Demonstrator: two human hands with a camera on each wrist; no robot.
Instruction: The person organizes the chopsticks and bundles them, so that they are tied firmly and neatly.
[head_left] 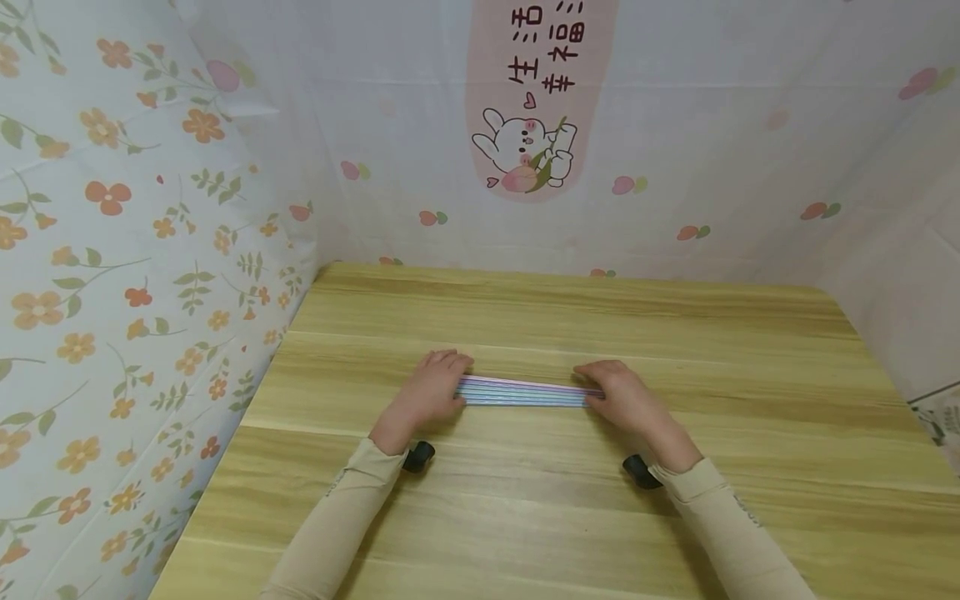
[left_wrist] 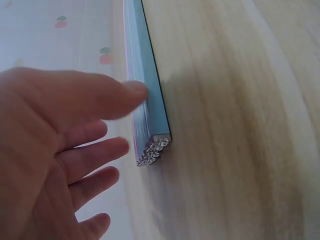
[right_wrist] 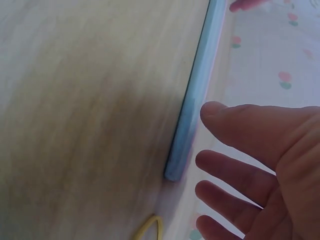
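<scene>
The bundle of pastel sticks [head_left: 522,392] lies flat mid-worktop [head_left: 570,517], the left hand [head_left: 427,392] and right hand [head_left: 626,400] at its two ends, each grip open with relaxed fingers touching it.

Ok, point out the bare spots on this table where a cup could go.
Bare wood runs behind the pencil bundle to the back wall, along the table to the right of the right hand, and near the front edge between the sleeves. The middle, where the left hand and bundle sit, is crowded.
</scene>
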